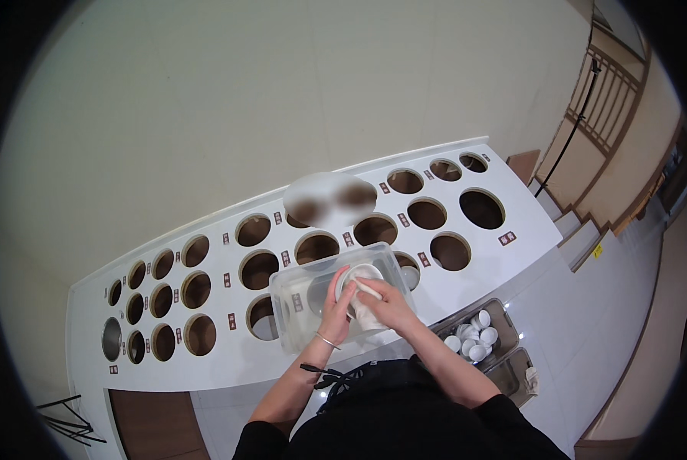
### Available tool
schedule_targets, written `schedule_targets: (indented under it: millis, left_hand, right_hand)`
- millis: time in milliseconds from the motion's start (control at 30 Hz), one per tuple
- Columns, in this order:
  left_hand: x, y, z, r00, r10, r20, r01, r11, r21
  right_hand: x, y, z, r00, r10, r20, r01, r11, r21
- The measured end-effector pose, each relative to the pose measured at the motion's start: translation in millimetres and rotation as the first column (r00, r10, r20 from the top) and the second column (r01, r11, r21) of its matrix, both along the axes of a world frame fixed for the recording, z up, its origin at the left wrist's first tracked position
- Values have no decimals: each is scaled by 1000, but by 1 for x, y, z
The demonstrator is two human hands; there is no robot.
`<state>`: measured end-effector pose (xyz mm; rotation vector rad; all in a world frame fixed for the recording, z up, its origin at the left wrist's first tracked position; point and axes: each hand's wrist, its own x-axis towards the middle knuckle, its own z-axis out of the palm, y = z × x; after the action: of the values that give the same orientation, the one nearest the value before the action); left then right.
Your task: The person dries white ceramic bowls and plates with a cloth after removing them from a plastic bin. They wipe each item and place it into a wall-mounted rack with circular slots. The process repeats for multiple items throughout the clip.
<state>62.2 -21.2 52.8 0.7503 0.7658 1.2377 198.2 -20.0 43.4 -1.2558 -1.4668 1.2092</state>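
Note:
A small white bowl is in my left hand, the fingers around its left side. My right hand grips a white cloth, pressing part of it into the bowl while the rest hangs below. Both hands are above a translucent plastic bin on the white counter. Through the bin's clear wall I see the counter's round holes and a label. The inside of the bowl is partly hidden by the cloth and my fingers.
Round cut-outs with small labels run in rows along the counter. On the floor to the right, a grey crate holds several white bowls; beside it is another crate with a cloth over its rim. Steps rise at far right.

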Motion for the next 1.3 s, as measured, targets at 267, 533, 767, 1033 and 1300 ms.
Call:
schedule_targets:
  millis: [267,533,767,1033,1300]
  left_hand:
    - [-17,8,-2,997,12,72,-4,994,-111]
    - [-15,9,-34,972,74,-222,-112,980,-166]
    - [2,7,-23,775,293,-561,-179,952,250]
    - [0,9,-32,777,249,-579,-115,959,258]
    - [-22,14,-15,767,195,-611,10,949,315]
  right_hand:
    - [11,11,63,740,426,520,-510,860,22]
    - [-19,-14,88,226,107,968,-498,867,20]
    - [-21,-4,51,453,-246,857,-67,949,308]
    - [-9,6,21,886,-220,408,98,949,300]
    - [10,34,45,782,446,435,-492,870,-6]
